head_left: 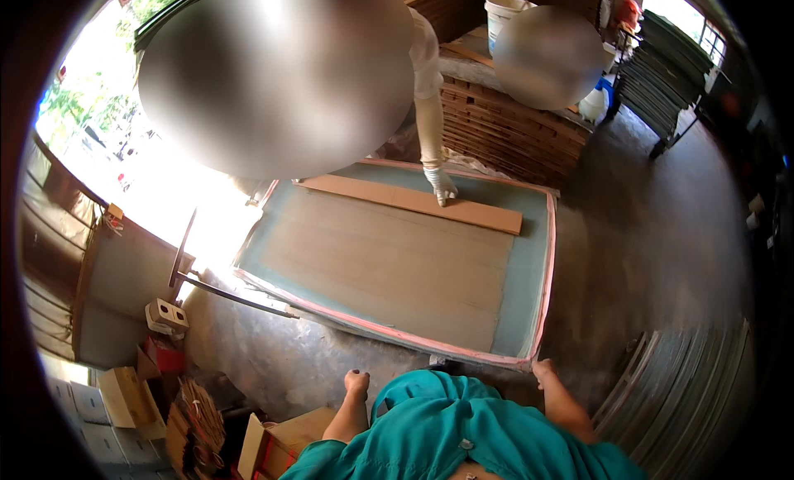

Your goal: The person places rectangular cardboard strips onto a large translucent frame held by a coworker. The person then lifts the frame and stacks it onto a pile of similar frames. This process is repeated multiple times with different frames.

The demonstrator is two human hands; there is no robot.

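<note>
My left hand (pixel 357 382) is held low beside my green shirt, its fingers curled into a fist with no object showing in it. My right hand (pixel 547 376) is closed at the near right corner of a large framed mesh screen (pixel 397 265). What that hand grips, if anything, is hidden; contact with the corner is unclear. The screen has a pinkish border, a blue-green margin and a greyish-tan middle. Across its far side lies a long flat brown bar (pixel 413 204). Another person's gloved hand (pixel 441 185) presses on the bar from beyond.
Stacked brown boards (pixel 504 124) stand behind the screen, with a white bucket (pixel 503 17) on top. A dark metal bar (pixel 240 298) juts out at left. Open cardboard boxes (pixel 128 397) sit lower left. Thin panels (pixel 678 389) lean lower right; a loaded rack (pixel 666 75) is farther back.
</note>
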